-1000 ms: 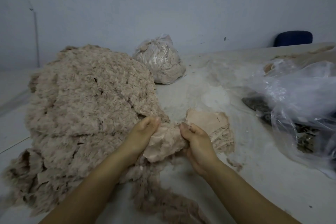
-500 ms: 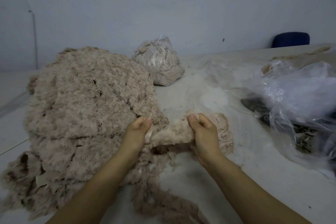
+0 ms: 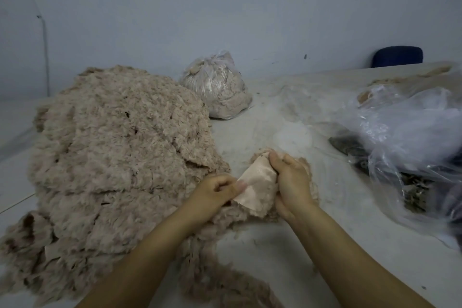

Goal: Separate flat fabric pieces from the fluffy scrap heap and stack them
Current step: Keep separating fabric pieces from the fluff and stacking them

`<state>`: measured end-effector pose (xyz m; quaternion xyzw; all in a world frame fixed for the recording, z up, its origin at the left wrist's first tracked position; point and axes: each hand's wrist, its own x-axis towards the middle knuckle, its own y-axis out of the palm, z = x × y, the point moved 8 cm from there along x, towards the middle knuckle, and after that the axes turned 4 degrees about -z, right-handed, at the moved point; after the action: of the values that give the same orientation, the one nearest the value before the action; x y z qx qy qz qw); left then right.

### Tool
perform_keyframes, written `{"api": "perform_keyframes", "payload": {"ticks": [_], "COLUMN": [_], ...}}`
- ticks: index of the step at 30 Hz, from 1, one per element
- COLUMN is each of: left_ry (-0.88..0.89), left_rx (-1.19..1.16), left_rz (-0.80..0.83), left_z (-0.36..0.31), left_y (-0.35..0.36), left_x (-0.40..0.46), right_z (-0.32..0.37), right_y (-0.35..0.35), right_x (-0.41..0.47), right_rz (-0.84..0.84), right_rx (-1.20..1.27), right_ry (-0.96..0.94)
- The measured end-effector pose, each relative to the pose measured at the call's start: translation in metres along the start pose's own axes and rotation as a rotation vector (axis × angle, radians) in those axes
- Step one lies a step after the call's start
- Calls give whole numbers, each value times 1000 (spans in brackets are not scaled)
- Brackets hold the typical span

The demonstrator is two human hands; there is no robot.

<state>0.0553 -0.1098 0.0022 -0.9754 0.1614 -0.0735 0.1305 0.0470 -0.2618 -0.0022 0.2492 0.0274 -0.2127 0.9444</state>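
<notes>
Your grip: both hands, left (image 3: 215,191) and right (image 3: 291,182), pinch a flat fabric piece (image 3: 255,187); a tied plastic bag (image 3: 217,87) holds fluffy scraps.

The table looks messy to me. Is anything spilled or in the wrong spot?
A little. A long tail of fluffy scraps trails off the big scrap heap toward the table's near edge, and fine lint dusts the surface. Otherwise nothing odd: both hands, left hand and right hand, hold a flat fabric piece.

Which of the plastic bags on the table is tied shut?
The small bag behind the scrap heap, knotted on top and stuffed with beige scraps. The big clear bag at right lies loose and open.
</notes>
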Motion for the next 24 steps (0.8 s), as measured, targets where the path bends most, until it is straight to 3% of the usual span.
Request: {"api": "perform_keyframes", "payload": {"ticks": [3, 6, 9, 11, 14, 17, 20, 24], "left_ry": [26, -9, -87, -90, -212, -346, -378, -312], "left_rx": [-44, -71, -125, -158, -460, -806, -670, -535], "left_rz": [-6, 114, 183, 50, -174, -149, -104, -98], "left_z": [-5, -1, 6, 6, 10, 14, 14, 14], "left_y": [0, 3, 8, 1, -12, -4, 3, 1], "left_x": [0, -3, -7, -4, 0, 5, 3, 2], "right_z": [2, 1, 3, 3, -5, -11, -13, 5], "right_y": [0, 7, 6, 3, 10, 17, 18, 3], "right_x": [-1, -8, -8, -6, -14, -21, -21, -11], "right_rz": [77, 225, 190, 163, 289, 367, 345, 124], "right_rx": [-102, -271, -375, -349, -316, -299, -360, -540], "right_ry": [17, 36, -13, -6, 55, 33, -72, -320]}}
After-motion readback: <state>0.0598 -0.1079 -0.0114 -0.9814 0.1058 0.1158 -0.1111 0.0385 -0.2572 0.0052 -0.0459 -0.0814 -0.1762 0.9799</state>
